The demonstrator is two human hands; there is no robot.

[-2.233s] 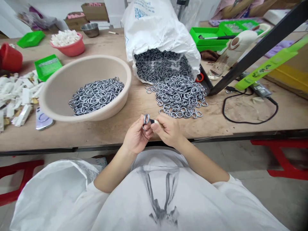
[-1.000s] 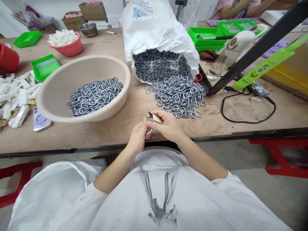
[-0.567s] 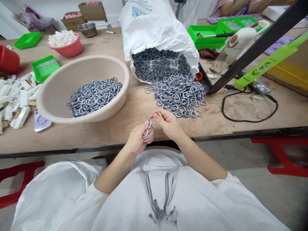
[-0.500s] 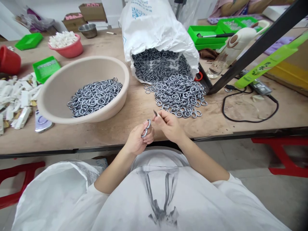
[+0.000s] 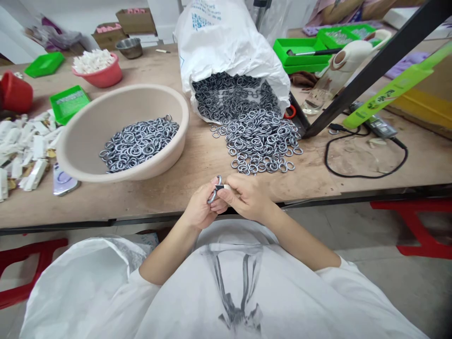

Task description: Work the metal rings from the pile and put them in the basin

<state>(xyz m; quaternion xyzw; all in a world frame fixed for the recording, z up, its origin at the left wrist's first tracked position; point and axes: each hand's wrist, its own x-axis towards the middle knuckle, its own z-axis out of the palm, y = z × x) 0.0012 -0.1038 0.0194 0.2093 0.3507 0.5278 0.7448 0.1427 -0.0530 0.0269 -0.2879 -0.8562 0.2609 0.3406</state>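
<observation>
My left hand (image 5: 205, 205) is closed around grey rings (image 5: 212, 197), which stick up between thumb and fingers at the table's front edge. Pinched in my right hand (image 5: 249, 197) is a small dark blade-like piece (image 5: 219, 187), its tip against or just in front of the rings; I cannot tell whether it touches them. The rest of this piece is hidden by my fingers. Beyond my hands lies a heap of loose grey rings (image 5: 263, 141), spilling from a white sack (image 5: 226, 42). More rings (image 5: 141, 143) fill part of a beige basin (image 5: 123, 94) to the left.
White pieces (image 5: 28, 146) and a phone (image 5: 64, 181) lie left of the basin. Behind stand green trays (image 5: 70, 103) and a red bowl (image 5: 102, 75). To the right are a slanted black post (image 5: 367, 75), a bottle (image 5: 339, 70) and a cable (image 5: 367, 176). Another person's arm (image 5: 339, 12) shows far back.
My right hand has moved left and slightly down, bringing the dark piece to the rings in my left hand. The left hand has stayed nearly in place.
</observation>
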